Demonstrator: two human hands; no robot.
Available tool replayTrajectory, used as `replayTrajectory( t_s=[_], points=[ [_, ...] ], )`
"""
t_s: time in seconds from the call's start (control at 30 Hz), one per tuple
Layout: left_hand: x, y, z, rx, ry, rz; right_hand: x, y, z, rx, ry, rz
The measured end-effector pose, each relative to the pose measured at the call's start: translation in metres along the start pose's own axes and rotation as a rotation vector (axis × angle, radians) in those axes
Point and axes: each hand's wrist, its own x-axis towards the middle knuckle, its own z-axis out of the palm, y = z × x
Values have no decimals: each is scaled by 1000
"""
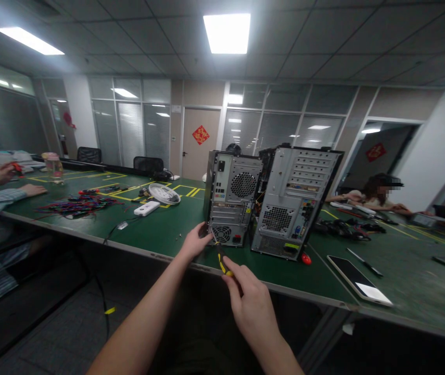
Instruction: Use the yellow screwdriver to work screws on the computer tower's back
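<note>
Green table [155, 225] spans the view, edge right in front of me. Two PC cases upright on it, rear panels facing me: bigger PC case [272, 191] on the right, smaller PC case [234, 211] just left of it.

Smaller one is what I'm on. Sits straight ahead, beyond both hands, long axis of its rear panel vertical. Left hand [195, 243] is nearer: touching its lower left corner, fingers partly out of sight, so can't tell if they're gripping or just bracing. Right hand [250, 289] is further back, lower and to the right, closed on a screwdriver [221, 259]. Hands apart.

Containers: white basket [159, 190] left of the cases, tilted; something dark in it, can't make out what. Bottle [53, 171] far left, pink top, contents too blurred to call.

Phone [357, 278] lies flat on my right. Screwdriver slants up and away to the left, shaft end by the bottom fan grille [221, 235]; can't tell if the tip is seated on anything.
</note>
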Motion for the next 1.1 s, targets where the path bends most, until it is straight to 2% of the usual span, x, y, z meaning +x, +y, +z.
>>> replayTrajectory(
  t_s=[0.5, 0.83, 1.1],
  points=[
    [0, -3, 0, -2, 22, -5, -1, 2, 4, 45, -24, 72],
    [0, 0, 0, -18, 7, 1, 1, -1, -4, 46, -5, -13],
    [-1, -1, 0, -14, 12, -5, 1, 0, 0, 62, 21, -10]
  ],
)
